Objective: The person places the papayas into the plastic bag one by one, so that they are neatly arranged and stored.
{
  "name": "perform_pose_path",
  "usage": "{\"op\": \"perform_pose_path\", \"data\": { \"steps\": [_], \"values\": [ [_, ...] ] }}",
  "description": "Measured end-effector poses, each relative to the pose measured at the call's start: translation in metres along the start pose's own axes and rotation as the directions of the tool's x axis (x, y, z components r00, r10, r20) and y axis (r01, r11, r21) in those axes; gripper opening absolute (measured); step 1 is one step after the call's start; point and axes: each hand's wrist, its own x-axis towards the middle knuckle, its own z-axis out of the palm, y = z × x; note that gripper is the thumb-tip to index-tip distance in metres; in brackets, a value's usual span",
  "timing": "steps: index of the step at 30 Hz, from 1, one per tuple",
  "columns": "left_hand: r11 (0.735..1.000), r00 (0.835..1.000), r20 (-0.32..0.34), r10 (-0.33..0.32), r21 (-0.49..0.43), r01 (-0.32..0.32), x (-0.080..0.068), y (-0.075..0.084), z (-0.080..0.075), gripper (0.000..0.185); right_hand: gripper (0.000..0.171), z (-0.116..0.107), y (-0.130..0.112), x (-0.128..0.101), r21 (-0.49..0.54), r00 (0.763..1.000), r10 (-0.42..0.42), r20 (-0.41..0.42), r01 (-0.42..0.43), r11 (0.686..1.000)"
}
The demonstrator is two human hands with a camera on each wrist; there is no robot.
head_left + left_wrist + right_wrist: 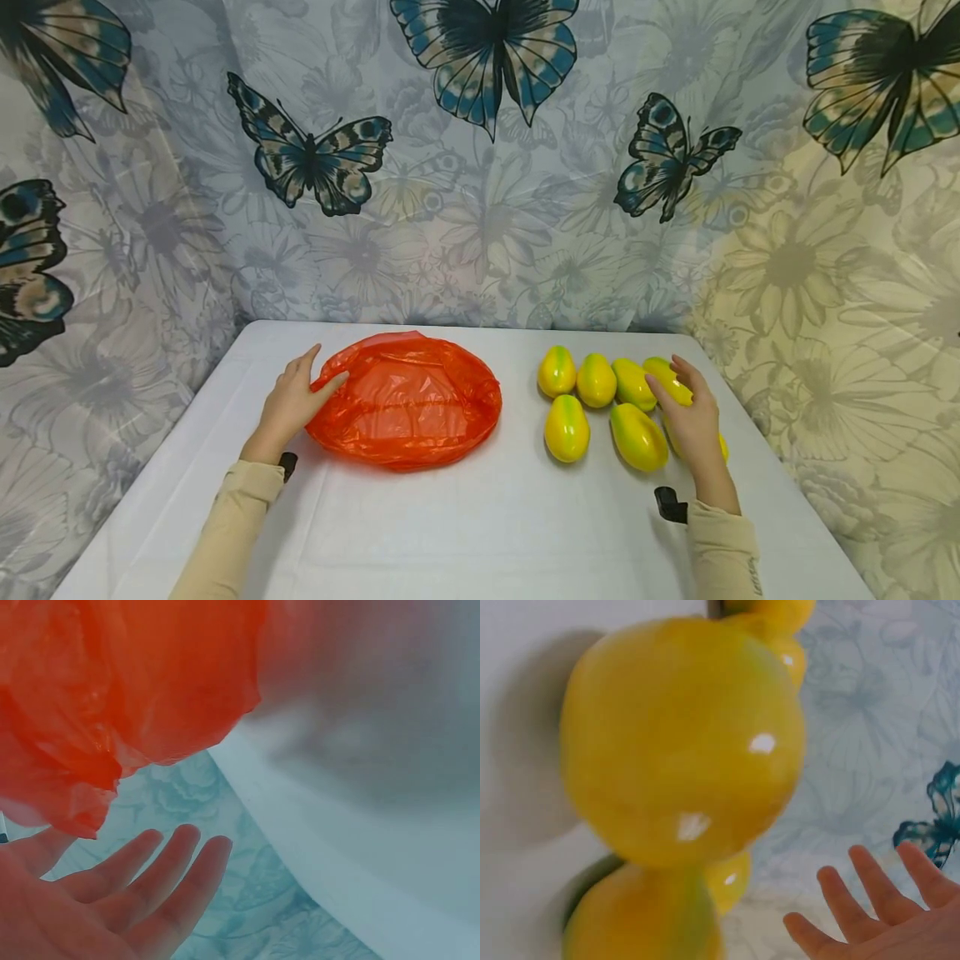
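My left hand [291, 406] rests flat against the near-left edge of the orange plastic bag [405, 398], fingers straight and holding nothing, as if steadying it on the white table [480, 533]. The bag lies flattened; I cannot tell whether anything is in it. My right hand [693, 421] lies open, fingers relaxed, over the yellow-green mangoes [600, 400], which are clustered loose on the table's right, well apart from the bag.

no readable text, no labels, no brands, no numbers, no signs anywhere
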Motion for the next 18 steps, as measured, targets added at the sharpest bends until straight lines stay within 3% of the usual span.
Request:
{"op": "perform_pose_path", "data": {
  "steps": [18],
  "values": [
    [0.993, 0.995, 0.094, -0.042, -0.102, 0.052, -0.004, -0.009, 0.0, 0.093, 0.074, -0.027, 0.039, -0.003, -0.029, 0.993, 0.111, -0.025, -0.112, 0.993]
  ]
}}
